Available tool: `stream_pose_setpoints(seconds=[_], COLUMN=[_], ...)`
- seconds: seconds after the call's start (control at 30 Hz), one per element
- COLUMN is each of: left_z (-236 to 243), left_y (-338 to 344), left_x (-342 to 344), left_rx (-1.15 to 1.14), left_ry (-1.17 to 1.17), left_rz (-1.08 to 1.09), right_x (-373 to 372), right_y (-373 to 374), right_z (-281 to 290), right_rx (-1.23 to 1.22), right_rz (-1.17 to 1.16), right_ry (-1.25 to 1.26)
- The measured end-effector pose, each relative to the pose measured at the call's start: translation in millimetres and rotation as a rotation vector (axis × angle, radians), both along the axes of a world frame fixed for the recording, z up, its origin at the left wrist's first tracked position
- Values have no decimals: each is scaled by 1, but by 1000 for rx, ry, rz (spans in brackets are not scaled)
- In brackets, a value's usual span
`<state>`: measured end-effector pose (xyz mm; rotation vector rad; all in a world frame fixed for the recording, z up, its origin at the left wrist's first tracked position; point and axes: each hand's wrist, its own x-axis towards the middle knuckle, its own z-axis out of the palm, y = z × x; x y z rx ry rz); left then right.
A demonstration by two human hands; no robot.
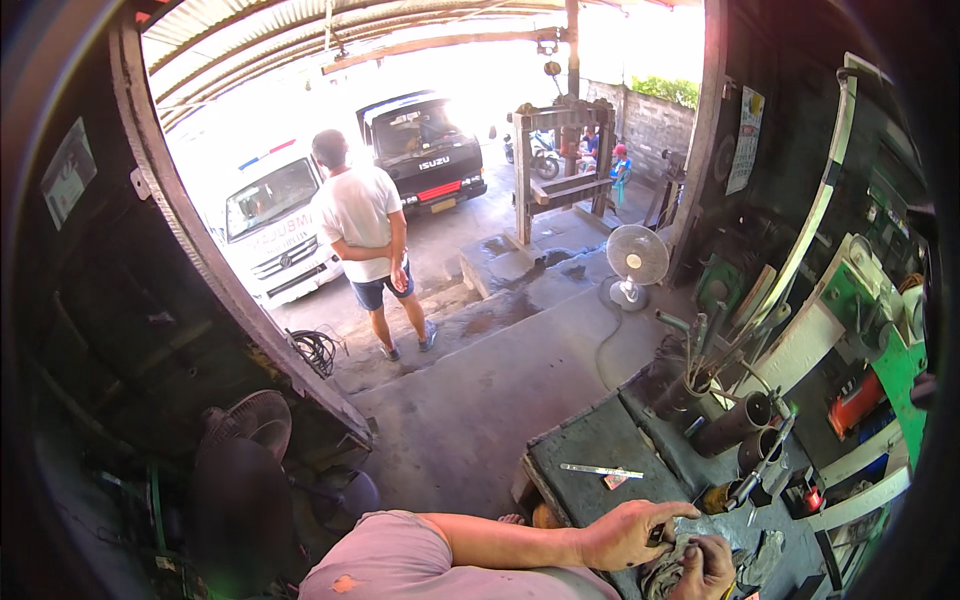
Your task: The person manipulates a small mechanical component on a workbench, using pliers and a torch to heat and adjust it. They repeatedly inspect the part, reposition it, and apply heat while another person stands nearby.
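Over the dark workbench (590,440) at the lower right, both of my hands are close together. My left hand (625,535) is curled, thumb and fingers bent around a small dark piece I cannot make out. Just right of it, my right hand (708,568) is closed with its fingertips pressed on a crumpled grey rag (662,574). Part of the rag is hidden by the hands. Another bunched grey cloth (765,555) lies beyond my right hand. A metal ruler (600,470) and a small red-and-white packet (616,481) lie farther up the bench.
Dark cylindrical containers (735,425) with rods and tools stand at the bench's right. Beyond it, a white fan (637,258) stands on the floor, its cord trailing. A person (360,220) stands near a white van (275,220) and a dark truck (420,150). Another fan (255,425) is at left.
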<state>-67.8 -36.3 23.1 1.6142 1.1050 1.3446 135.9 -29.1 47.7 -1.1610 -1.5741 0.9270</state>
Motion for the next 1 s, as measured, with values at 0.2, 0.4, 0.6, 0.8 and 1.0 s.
stream_pose_setpoints(seconds=[0.2,0.4,0.6,0.8,1.0], left_z=[-52,-75,-44,-32,-41], left_y=[-3,-3,7,7,9], left_x=[-31,-42,-31,-24,-17], left_rx=[-339,-289,-178,-90,10], left_ry=[45,-100,-204,-144,-164], left_rz=[66,75,-68,1,-47], right_x=[54,50,16,5,2], right_y=[25,33,15,1,-2], right_z=[47,42,16,30,30], right_rx=[66,-46,124,225,325], right_rz=[-308,-275,-98,98,98], right_ry=[375,352,339,193,85])
